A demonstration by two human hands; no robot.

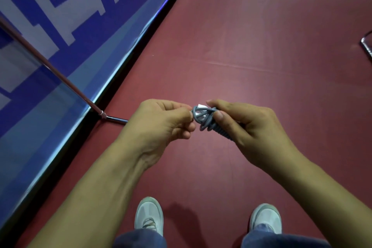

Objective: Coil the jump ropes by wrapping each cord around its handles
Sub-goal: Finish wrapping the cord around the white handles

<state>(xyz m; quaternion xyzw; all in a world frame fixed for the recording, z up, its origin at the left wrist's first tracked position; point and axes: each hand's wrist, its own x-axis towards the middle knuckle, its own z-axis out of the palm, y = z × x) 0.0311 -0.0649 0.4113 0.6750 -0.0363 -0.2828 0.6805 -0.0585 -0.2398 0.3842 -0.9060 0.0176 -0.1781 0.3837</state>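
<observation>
The coiled rope (209,122) is gripped by the right hand (245,125) above the floor, its cord (196,113) end pinched by the left hand (165,121). The end should be pulled snug under a turn while the coil is kept squeezed.

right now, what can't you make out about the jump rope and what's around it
Handles: head view, buried under the grey cord wraps and the right hand; only a white tip shows.
Cord's free end: head view, hidden where the left hand pinches it.
Metal object: head view, cut off by the right edge.
</observation>
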